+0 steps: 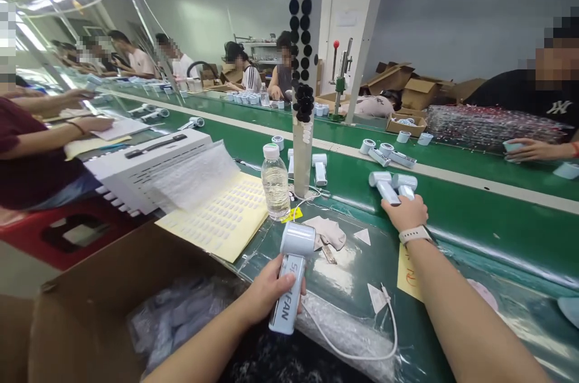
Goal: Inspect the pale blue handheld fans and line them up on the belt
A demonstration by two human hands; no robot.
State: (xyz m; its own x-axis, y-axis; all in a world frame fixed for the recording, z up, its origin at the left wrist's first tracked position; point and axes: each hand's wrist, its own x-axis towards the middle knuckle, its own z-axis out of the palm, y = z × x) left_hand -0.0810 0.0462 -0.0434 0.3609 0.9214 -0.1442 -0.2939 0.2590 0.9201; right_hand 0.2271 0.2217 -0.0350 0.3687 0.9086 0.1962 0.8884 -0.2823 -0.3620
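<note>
A light blue handheld fan [293, 274] stands upright in my left hand [266, 289], whose fingers are wrapped around its lettered handle. Out over the green belt, my right hand [404, 212] closes around the handle of another light blue fan [406, 183]. Right beside it lies a further fan [384, 187], its handle end close to my thumb. A pale watch band circles my right wrist. Below my hands, a white cable [394, 326] loops over the bench, near white triangular stickers [362, 236] and crumpled backing paper [332, 232].
A clear water bottle [275, 187] stands before a post [302, 160] covered with black discs. Left of it lies a yellow label sheet [221, 220]; below is a cardboard box [90, 304] with bagged items. More fans [389, 154] lie on the belt [452, 184]. Co-workers sit around the line.
</note>
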